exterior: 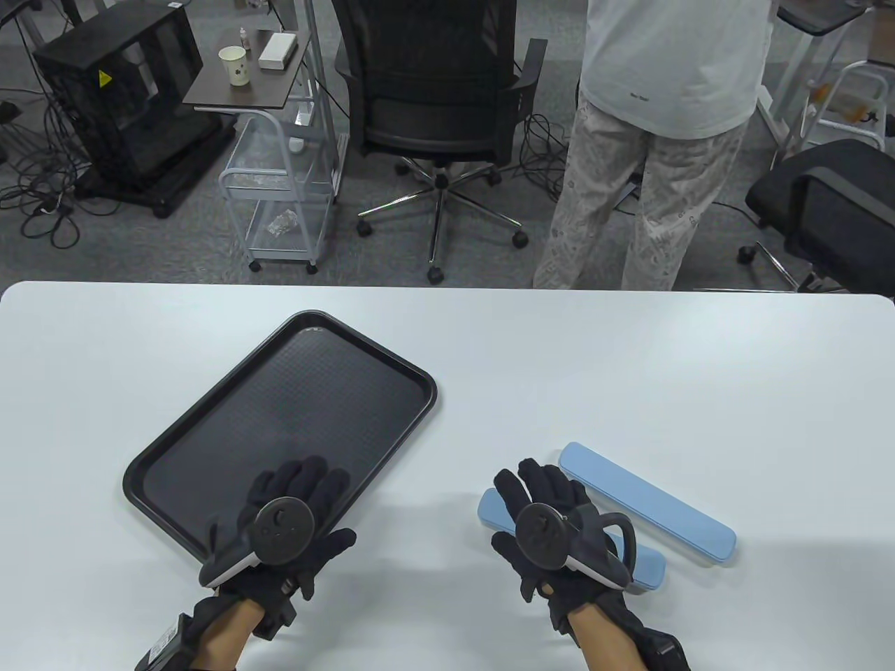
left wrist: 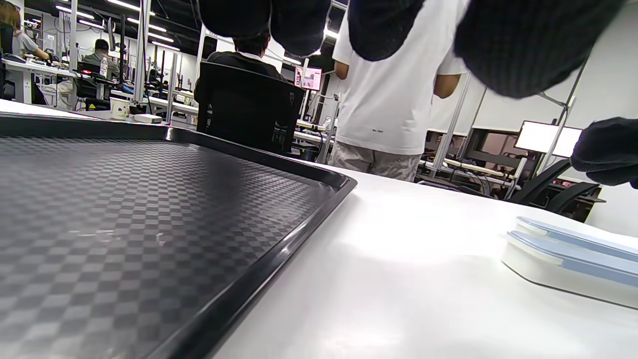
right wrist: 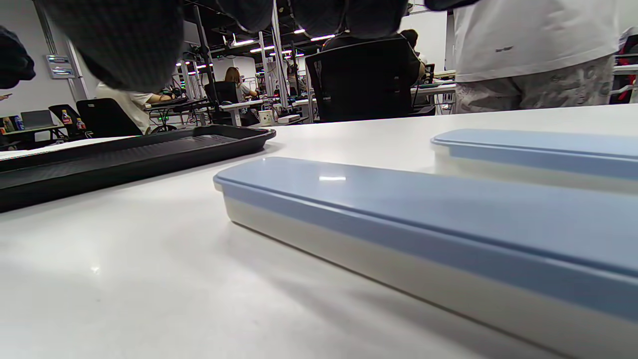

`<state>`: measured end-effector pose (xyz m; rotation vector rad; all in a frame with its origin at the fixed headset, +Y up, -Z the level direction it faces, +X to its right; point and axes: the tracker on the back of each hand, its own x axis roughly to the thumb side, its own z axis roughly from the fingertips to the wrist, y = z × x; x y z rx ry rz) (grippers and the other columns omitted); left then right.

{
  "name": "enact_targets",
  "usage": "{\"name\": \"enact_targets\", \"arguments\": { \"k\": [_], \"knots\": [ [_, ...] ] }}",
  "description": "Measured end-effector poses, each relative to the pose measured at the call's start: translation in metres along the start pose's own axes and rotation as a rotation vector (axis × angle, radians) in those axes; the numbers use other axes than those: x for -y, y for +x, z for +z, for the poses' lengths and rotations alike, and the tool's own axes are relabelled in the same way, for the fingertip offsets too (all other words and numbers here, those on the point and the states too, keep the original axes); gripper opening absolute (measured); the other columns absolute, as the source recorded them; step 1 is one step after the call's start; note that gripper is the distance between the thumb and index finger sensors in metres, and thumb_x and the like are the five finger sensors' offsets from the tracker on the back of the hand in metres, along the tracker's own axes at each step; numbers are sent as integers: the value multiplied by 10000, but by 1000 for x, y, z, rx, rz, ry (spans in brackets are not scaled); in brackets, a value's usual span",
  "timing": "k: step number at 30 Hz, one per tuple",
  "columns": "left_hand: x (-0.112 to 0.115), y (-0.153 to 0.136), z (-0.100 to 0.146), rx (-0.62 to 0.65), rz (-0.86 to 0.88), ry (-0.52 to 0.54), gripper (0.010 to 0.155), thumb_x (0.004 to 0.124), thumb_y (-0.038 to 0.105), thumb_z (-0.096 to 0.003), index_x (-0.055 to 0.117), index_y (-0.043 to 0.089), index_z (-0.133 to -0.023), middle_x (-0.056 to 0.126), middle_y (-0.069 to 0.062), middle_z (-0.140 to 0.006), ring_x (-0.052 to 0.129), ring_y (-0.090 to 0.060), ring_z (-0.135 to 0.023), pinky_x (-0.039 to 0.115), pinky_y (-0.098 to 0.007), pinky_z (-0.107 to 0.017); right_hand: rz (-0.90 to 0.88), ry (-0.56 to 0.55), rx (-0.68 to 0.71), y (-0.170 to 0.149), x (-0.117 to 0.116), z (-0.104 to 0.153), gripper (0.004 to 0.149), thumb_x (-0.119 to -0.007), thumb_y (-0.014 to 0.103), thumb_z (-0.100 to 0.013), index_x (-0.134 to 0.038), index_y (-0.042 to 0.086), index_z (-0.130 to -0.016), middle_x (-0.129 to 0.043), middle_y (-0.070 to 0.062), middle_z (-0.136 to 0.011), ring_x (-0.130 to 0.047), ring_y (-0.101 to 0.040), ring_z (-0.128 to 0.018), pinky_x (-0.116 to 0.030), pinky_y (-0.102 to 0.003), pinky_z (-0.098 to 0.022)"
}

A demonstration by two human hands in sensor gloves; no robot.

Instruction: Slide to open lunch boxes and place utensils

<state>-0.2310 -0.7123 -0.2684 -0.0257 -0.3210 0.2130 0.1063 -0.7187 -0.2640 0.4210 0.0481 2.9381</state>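
On the left of the table view the black tray (exterior: 280,426) lies at a slant on the white bench (exterior: 629,363), nothing in it. The left hand (exterior: 283,521) hovers over the tray's lower right corner, its grip wide, fingers loosely spread and holding nothing; whether it touches the tray I cannot tell.

Just right of centre, the right hand (exterior: 552,524) is over the left end of the near lunch box (exterior: 647,563), a long, narrow case with a blue lid on a pale base. Its grip is likewise relaxed and closed on nothing; the right wrist view shows the fingertips above the lid, not clearly on it. The far lunch box (exterior: 647,500) lies just beside the first and parallel to it, toward the lower right of the frame. Both lids look fully shut, so the task seems at its very start.

To open the near box well, I would judge that one hand should pin the pale base against the bench while the other presses flat on the lid and pushes along the box's length, not across it. Pressing too lightly would likely shove the whole case over the smooth bench.
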Motion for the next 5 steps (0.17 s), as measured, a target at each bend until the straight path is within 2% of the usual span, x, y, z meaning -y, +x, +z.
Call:
{"name": "enact_targets", "arguments": {
  "k": [5],
  "knots": [
    [4,0,-2,-5,-9,-20,789,730,647,-383,484,336,-1066,417,-65,-1167,412,-400,-1078,294,-646,-743,-12,-6,3,-1,1,1,769,-784,531,-477,-374,325,-1094,-282,-133,-1161,-383,-450,-1073,-374,-644,-739]
  ]
}}
